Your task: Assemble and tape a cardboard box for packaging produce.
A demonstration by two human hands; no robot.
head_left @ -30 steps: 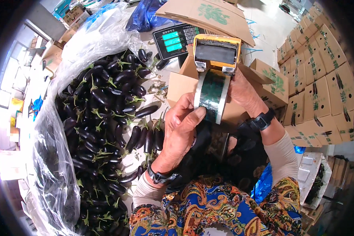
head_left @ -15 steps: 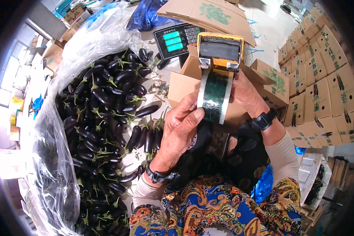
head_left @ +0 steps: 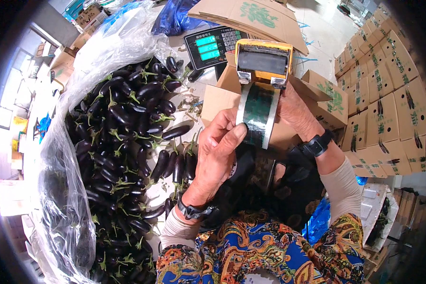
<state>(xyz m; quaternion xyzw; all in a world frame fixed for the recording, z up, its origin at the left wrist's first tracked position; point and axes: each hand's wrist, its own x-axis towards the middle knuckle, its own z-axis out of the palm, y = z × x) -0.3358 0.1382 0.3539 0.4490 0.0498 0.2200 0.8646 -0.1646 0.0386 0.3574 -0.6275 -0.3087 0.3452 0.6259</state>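
Printing shows in several places. At the upper centre of the frame, a black scale display [head_left: 212,47] carries three lit turquoise readouts beside a keypad. Above it, flat cardboard [head_left: 258,14] bears a green leafy drawing, and the stacked cartons [head_left: 378,104] along the right edge have green lettering and dark, elongated printed shapes.

Down the left side, a clear plastic sheet [head_left: 61,189] borders a large heap of glossy dark purple eggplants [head_left: 123,113], many with green stems. A few more lie just beside the heap, towards the middle of the frame. Behind the hands at the centre stands an open cardboard box [head_left: 217,102], flaps spread; its inside is mostly hidden. At the lower right, a white crate [head_left: 371,206] has something dark in it, too small to make out.

A yellow tape dispenser [head_left: 262,61] with a black roller is held up just right of centre, its tape roll [head_left: 258,113], dark green between white edges, turned towards the viewer. The left hand [head_left: 215,149] pinches the roll's lower left edge, thumb against fingers. The right hand [head_left: 293,111] grasps the dispenser from the right, though its fingers seem largely hidden behind it.
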